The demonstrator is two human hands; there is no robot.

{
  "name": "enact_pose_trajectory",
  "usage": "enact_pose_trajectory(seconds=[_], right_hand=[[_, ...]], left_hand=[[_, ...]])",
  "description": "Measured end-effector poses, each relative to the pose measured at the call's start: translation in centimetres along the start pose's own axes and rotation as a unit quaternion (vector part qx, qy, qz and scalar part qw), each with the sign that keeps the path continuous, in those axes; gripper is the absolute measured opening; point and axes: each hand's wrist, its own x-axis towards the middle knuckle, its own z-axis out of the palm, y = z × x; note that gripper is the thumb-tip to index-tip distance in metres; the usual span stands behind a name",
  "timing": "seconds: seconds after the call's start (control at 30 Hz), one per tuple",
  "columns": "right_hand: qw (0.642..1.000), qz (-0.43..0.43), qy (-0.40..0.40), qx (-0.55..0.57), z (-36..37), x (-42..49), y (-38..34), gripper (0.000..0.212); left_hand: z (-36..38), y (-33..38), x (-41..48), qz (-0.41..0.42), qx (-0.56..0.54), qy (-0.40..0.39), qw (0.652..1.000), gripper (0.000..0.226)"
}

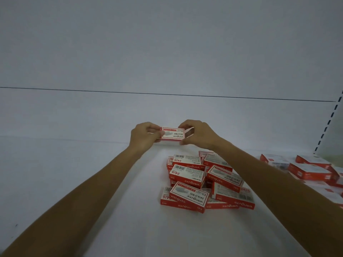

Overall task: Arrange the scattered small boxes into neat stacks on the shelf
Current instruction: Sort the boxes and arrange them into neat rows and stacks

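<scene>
One white shelf point(74, 182), bare to the left, presumably the ground for the stacks. One loose heap of red-and-white 24/6 staple boxes point(204, 184), right of centre, lying crossed and tilted over one another, unsorted. One further group of like boxes point(308, 169) at the far right, partly out of view. One staple box point(173, 134), label up, held level near the back panel, apart from the heap; whether it touches the shelf cannot be told. Left hand point(143, 135) and right hand point(200, 134) each pinch a short end between thumb and fingers, likely to square it as a stack's first box.
</scene>
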Motion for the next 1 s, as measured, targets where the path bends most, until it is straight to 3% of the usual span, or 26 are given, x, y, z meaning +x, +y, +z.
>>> enact_pose_trajectory(seconds=[0.07, 0.17, 0.3, 0.63, 0.83, 1.0], right_hand=[[0.999, -0.011, 0.03, -0.016, 0.3, 0.1, -0.3, 0.045], [0.998, -0.019, 0.054, -0.042, 0.4, 0.3, -0.6, 0.047], [0.997, -0.023, 0.034, -0.063, 0.8, 0.2, -0.9, 0.047], [0.998, 0.017, 0.028, -0.06, 2.1, 0.7, -1.5, 0.047], [0.996, 0.013, -0.001, -0.086, 2.7, 0.9, -1.6, 0.044], [0.986, 0.045, -0.075, -0.144, 3.5, 1.4, -1.2, 0.039]], left_hand=[[-0.3, 0.1, 0.1, -0.01, -0.027, 0.014, 0.999, 0.021], [-0.7, -0.1, 0.0, 0.006, 0.013, -0.03, 0.999, 0.029], [-1.2, -0.8, -0.1, 0.029, 0.101, -0.042, 0.994, 0.034], [-1.3, -2.0, -0.2, 0.029, 0.121, -0.031, 0.992, 0.044], [-1.9, -2.9, 0.4, 0.027, 0.156, -0.054, 0.986, 0.043], [-1.8, -4.8, 0.8, 0.011, 0.289, -0.095, 0.952, 0.043]])
